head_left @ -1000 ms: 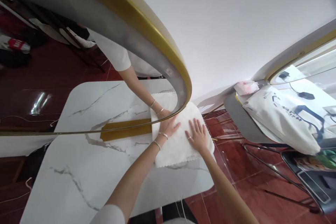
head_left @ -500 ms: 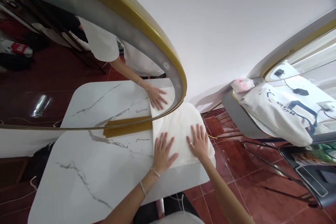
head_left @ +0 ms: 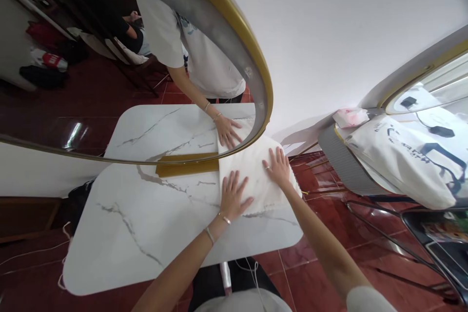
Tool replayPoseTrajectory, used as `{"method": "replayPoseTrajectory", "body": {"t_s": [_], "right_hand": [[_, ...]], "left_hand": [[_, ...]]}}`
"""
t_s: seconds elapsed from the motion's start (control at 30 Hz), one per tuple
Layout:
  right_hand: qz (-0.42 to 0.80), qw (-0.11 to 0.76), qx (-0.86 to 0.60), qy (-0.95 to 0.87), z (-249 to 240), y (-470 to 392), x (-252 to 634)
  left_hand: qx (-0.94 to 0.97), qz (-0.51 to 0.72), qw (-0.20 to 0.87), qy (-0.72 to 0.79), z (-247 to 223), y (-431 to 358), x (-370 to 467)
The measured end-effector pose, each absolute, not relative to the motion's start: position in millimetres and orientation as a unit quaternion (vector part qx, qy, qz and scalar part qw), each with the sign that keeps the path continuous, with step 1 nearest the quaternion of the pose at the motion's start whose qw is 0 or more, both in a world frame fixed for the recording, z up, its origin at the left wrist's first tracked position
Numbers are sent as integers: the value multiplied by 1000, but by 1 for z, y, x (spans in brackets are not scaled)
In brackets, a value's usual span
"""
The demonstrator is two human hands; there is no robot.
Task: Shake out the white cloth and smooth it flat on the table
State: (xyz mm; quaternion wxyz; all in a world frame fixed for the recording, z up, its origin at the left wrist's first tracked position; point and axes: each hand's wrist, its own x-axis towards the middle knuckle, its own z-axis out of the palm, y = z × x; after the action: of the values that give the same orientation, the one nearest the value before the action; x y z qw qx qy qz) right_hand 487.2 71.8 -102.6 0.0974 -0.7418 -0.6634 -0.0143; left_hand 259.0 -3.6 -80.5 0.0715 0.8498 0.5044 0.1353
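Observation:
A white cloth (head_left: 252, 175) with a scalloped edge lies spread over the right end of a white marble-patterned table (head_left: 146, 224). My left hand (head_left: 234, 196) rests palm down on its near left part, fingers spread, close to the cloth's straight left edge. Farther right, my right hand (head_left: 278, 168) presses flat near the right edge, fingers stretched out and wearing a ring. Neither hand grips the cloth. Part of its far side is hidden behind the mirror's rim.
A gold-rimmed mirror (head_left: 268, 87) overhangs the table's far side, reflecting one hand, the cloth and a seated person. Under the cloth runs a gold-brown strip (head_left: 186, 165). At right, a grey chair (head_left: 336, 161) stands beside a white printed bag (head_left: 402, 156) and a pink-white packet (head_left: 351, 118).
The view has shifted, showing more of the mirror. My right hand has slid farther from me across the cloth. The cloth's near right corner now leaves the table corner showing.

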Motion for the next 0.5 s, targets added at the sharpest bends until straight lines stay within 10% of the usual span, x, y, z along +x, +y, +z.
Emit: {"method": "replayPoseTrajectory", "body": {"t_s": [0.5], "right_hand": [[-53,104,-727,-676,-108,-66,492]], "left_hand": [[857,134,90,490,-77,-84,256]]}}
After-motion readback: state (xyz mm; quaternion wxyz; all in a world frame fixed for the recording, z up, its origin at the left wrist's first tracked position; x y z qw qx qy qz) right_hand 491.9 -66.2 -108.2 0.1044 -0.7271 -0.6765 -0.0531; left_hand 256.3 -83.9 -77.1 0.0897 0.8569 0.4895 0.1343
